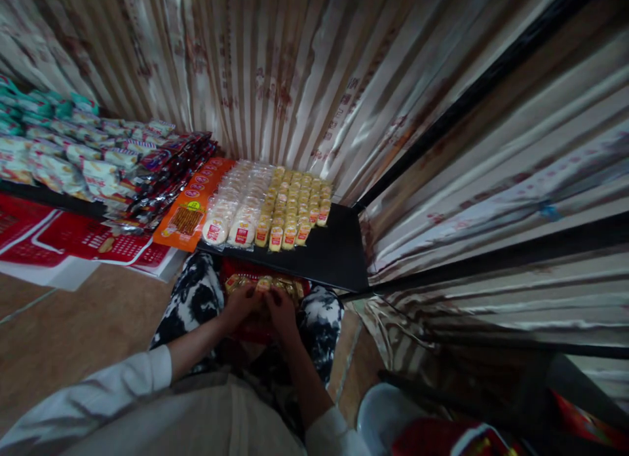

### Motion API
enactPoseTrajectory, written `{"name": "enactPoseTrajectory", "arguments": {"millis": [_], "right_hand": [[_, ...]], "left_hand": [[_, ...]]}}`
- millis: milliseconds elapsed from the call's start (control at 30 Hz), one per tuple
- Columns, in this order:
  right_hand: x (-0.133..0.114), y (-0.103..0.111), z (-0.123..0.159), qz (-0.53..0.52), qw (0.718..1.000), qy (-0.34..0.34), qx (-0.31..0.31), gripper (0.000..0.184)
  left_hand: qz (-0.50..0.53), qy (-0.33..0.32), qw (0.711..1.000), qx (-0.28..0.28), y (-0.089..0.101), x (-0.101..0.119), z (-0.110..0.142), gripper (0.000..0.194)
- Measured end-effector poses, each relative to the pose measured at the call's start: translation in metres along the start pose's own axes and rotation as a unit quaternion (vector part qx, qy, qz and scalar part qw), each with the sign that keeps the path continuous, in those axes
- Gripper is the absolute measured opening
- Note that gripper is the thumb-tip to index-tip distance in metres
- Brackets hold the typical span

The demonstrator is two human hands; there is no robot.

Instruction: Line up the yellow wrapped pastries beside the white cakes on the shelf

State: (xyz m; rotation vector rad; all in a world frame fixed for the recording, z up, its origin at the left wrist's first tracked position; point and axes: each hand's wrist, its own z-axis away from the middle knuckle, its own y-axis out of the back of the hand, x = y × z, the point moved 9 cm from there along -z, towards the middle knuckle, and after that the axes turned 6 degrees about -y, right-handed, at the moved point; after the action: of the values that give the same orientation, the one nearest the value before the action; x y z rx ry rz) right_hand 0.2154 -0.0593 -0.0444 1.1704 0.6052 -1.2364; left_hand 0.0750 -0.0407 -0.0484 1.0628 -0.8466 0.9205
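Between my knees lies a red bag (pixel 253 331) with several small yellow snack packets at its top. My left hand (pixel 244 300) and my right hand (pixel 281 305) meet over it, fingers closed on a yellow snack packet (pixel 264 284) held between them. Just beyond, on the black shelf (pixel 327 256), stand rows of matching yellow packets (pixel 289 207). Left of these are rows of round white crackers (pixel 243 223) in clear wrappers, then an orange snack pouch (pixel 189 204).
Dark red packets (pixel 170 171), white snack bags (pixel 93 158) and green bags (pixel 39 105) fill the shelf's left. Red printed bags (pixel 93 236) hang below its front edge. Striped curtain (pixel 275 63) and black frame bars (pixel 472 89) enclose the back and right. A pale bucket (pixel 386 413) stands lower right.
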Motion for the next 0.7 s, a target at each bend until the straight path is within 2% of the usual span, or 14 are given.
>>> {"name": "enactPoseTrajectory", "arguments": {"millis": [133,233,367,567,700], "right_hand": [[-0.013,0.024,0.004,-0.05,0.998,0.032,0.003,0.031],[-0.022,0.046,0.004,-0.105,0.993,0.046,0.001,0.032],[-0.034,0.078,-0.003,-0.148,0.988,0.051,0.002,0.034],[-0.046,0.125,-0.034,-0.171,0.981,0.077,0.046,0.035],[-0.051,0.147,-0.063,-0.176,0.977,0.085,0.088,0.036]], "left_hand": [[-0.037,-0.026,0.999,0.002,-0.01,0.03,0.001,0.025],[-0.056,-0.06,0.997,0.002,-0.021,0.061,0.0,0.026],[-0.076,-0.09,0.993,0.012,-0.038,0.095,-0.009,0.027],[-0.032,-0.105,0.994,0.009,-0.072,0.124,-0.041,0.028],[-0.017,-0.111,0.993,0.027,-0.087,0.142,-0.053,0.041]]}}
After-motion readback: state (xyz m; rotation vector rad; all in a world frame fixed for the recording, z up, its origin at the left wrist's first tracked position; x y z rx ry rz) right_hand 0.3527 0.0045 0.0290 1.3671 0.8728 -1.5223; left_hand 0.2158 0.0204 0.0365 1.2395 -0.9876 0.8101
